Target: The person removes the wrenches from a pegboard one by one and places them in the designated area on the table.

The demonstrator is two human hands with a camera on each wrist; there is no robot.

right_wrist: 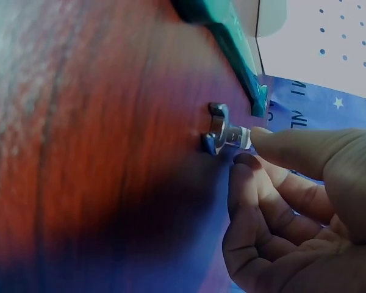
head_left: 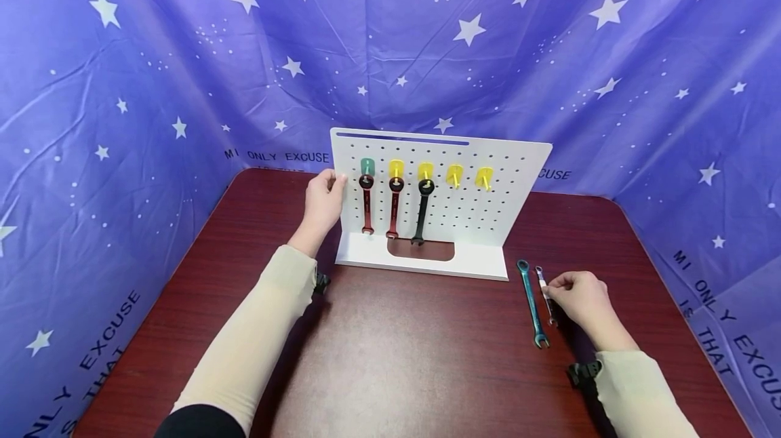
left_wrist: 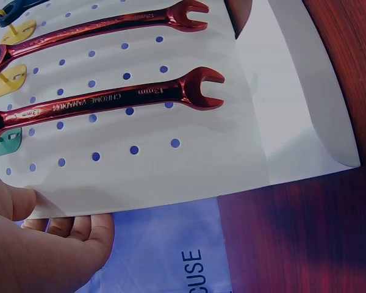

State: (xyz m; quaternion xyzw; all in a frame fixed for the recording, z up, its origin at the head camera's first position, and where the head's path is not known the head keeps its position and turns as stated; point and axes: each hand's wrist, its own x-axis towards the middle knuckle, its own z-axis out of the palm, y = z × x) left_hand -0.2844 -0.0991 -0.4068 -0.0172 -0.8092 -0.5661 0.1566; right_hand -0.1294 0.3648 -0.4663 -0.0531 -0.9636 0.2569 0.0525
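R hand point(head_left: 582, 299) pinches silver wrench point(head_left: 542, 281), L hand point(head_left: 325, 201) grips pegboard point(head_left: 470, 221)!

You're at the desk's point(head_left: 396, 343) right side, nearer than the board: R thumb + fingertips nearly together on the slim silver wrench; can't tell if it's lifted. Teal wrench point(head_left: 532, 302) lies just left of it, apart. Far left, your L hand's on the board's left edge, thumb in front, fingers curled behind. On the board, L to R: two red wrenches point(head_left: 367, 207), then a black wrench point(head_left: 422, 214); 1st on a green hook point(head_left: 367, 165), other 2 on yellow hooks point(head_left: 454, 172), w/ 2 more yellow ones further right.
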